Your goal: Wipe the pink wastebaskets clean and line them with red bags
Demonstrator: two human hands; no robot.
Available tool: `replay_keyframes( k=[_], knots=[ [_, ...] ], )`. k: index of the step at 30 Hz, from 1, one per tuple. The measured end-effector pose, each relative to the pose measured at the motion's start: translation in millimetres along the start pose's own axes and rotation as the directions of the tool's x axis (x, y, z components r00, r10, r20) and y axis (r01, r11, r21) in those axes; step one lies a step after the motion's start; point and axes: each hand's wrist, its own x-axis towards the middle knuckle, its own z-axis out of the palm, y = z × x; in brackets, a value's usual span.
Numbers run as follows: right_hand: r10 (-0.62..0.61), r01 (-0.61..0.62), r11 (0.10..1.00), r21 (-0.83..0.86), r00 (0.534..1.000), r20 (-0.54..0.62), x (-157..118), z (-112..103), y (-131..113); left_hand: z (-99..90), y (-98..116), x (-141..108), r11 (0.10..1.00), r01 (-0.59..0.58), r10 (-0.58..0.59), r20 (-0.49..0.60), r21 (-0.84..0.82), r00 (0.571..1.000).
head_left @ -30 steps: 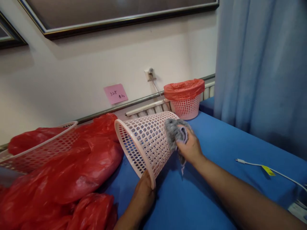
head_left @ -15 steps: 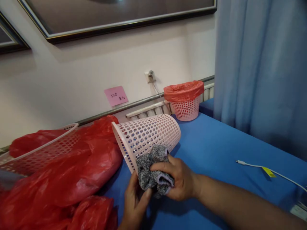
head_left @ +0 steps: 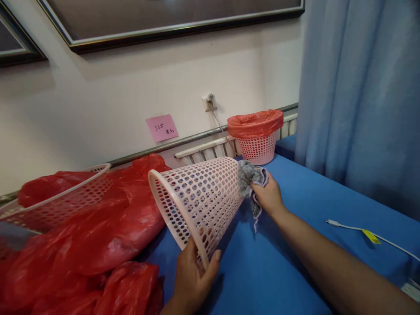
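Observation:
A pale pink perforated wastebasket (head_left: pixel 206 192) is tipped on its side above the blue surface, its mouth facing left toward me. My left hand (head_left: pixel 195 275) grips its rim at the lower edge, thumb outside and fingers inside. At the basket's base, my right hand (head_left: pixel 269 192) is closed on a grey speckled cloth (head_left: pixel 249 179) with a light purple edge, pressed against the bottom end. Part of the cloth hangs down below the hand.
Red plastic bags (head_left: pixel 127 210) heap at the left, partly over another pink basket (head_left: pixel 78 188). A red-lined basket (head_left: pixel 257 148) stands at the back. A white cable (head_left: pixel 351 227) lies on the blue surface (head_left: pixel 308 192) at right, near a blue curtain (head_left: pixel 344 96).
My right hand has moved the cloth from beside the rim along the basket to its base. My left hand now shows clearly gripping the rim, and the basket has tilted slightly.

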Motion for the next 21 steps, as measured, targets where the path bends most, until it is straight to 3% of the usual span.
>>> replay_keyframes(
  k=[2, 3, 5, 6, 7, 9, 10, 11, 12, 13, 15, 16, 17, 18, 19, 21],
  knots=[
    [0.107, -0.107, 0.994, 0.004, 0.993, -0.050, 8.9, 2.1, 5.0, 3.0, -2.4, -1.6, 0.974, -0.138, 0.126, 0.078, 0.177, 0.989],
    [0.099, -0.099, 0.995, 0.011, 0.994, -0.047, 5.5, 2.9, 3.3, 4.1, -2.9, -1.7, 0.955, -0.184, 0.166, 0.094, 0.232, 0.982],
    [-0.063, 0.062, 0.997, 0.044, 0.998, 0.027, -16.1, 3.0, -8.1, 4.1, -3.7, -0.8, 0.927, -0.226, 0.205, 0.101, 0.300, 0.974],
    [-0.207, 0.199, 0.976, 0.088, 0.974, 0.097, -32.2, 2.0, -16.6, 3.1, -4.6, -0.2, 0.916, -0.241, 0.220, 0.103, 0.320, 0.970],
    [-0.411, 0.385, 0.910, 0.157, 0.890, 0.197, -49.6, 0.3, -25.8, 1.5, -5.8, 0.3, 0.905, -0.266, 0.242, 0.112, 0.333, 0.964],
    [-0.709, 0.617, 0.705, 0.351, 0.620, 0.334, -80.3, -4.2, -42.2, -2.3, -8.5, 0.8, 0.878, -0.332, 0.298, 0.151, 0.343, 0.943],
    [-0.780, 0.659, 0.625, 0.417, 0.516, 0.353, -90.4, -6.1, -47.6, -3.9, -9.4, 0.7, 0.868, -0.362, 0.320, 0.176, 0.341, 0.931],
    [-0.809, 0.673, 0.587, 0.450, 0.464, 0.361, -95.4, -7.4, -50.2, -4.9, -9.6, 0.6, 0.863, -0.377, 0.331, 0.187, 0.335, 0.925],
    [-0.800, 0.670, 0.599, 0.438, 0.474, 0.367, -95.0, -7.6, -49.8, -5.4, -8.9, 0.5, 0.867, -0.371, 0.326, 0.185, 0.331, 0.927],
    [-0.755, 0.651, 0.655, 0.383, 0.540, 0.373, -89.2, -6.8, -46.6, -5.3, -7.5, 0.5, 0.877, -0.348, 0.306, 0.171, 0.332, 0.936],
    [-0.560, 0.528, 0.828, 0.190, 0.756, 0.339, -65.2, -3.2, -33.4, -4.1, -3.3, 0.8, 0.893, -0.297, 0.266, 0.137, 0.339, 0.954],
    [-0.417, 0.410, 0.908, 0.086, 0.864, 0.282, -49.4, -1.0, -24.9, -3.4, -1.1, 1.1, 0.895, -0.284, 0.255, 0.128, 0.344, 0.958],
    [-0.260, 0.264, 0.965, 0.009, 0.944, 0.203, -33.0, 0.9, -16.4, -2.7, 0.8, 1.3, 0.892, -0.284, 0.252, 0.136, 0.350, 0.958],
    [-0.113, 0.117, 0.993, -0.029, 0.986, 0.125, -17.7, 2.4, -8.6, -2.2, 2.5, 1.5, 0.887, -0.295, 0.256, 0.154, 0.356, 0.954],
    [0.004, -0.002, 0.999, -0.039, 0.998, 0.064, -4.8, 3.3, -2.4, -1.6, 4.0, 1.7, 0.880, -0.309, 0.262, 0.176, 0.361, 0.949],
    [0.130, -0.130, 0.991, -0.024, 0.992, 0.001, 9.0, 3.5, 3.3, -0.3, 6.7, 2.2, 0.868, -0.340, 0.269, 0.233, 0.363, 0.935]
  ],
)
